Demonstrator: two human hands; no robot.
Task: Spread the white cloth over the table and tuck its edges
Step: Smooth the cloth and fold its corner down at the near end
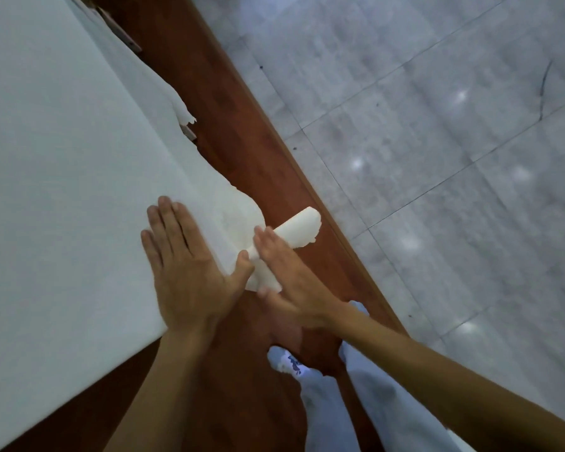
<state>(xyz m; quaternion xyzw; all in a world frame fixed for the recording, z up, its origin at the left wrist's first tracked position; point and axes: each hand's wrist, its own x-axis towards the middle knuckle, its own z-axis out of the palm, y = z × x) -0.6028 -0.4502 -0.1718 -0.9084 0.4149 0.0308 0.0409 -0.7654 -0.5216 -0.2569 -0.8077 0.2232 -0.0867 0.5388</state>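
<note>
The white cloth covers the table top on the left of the head view and hangs over its right edge. My left hand lies flat on the cloth near the table's corner, fingers straight. My right hand presses with straight fingers against a folded flap of the cloth that sticks out at the corner over the brown wood. The thumb of my left hand touches that flap.
A reddish-brown wooden frame runs along the table's right side. Beyond it lies a grey tiled floor. My legs in light trousers stand at the lower middle. A loose bit of cloth edge hangs farther up the side.
</note>
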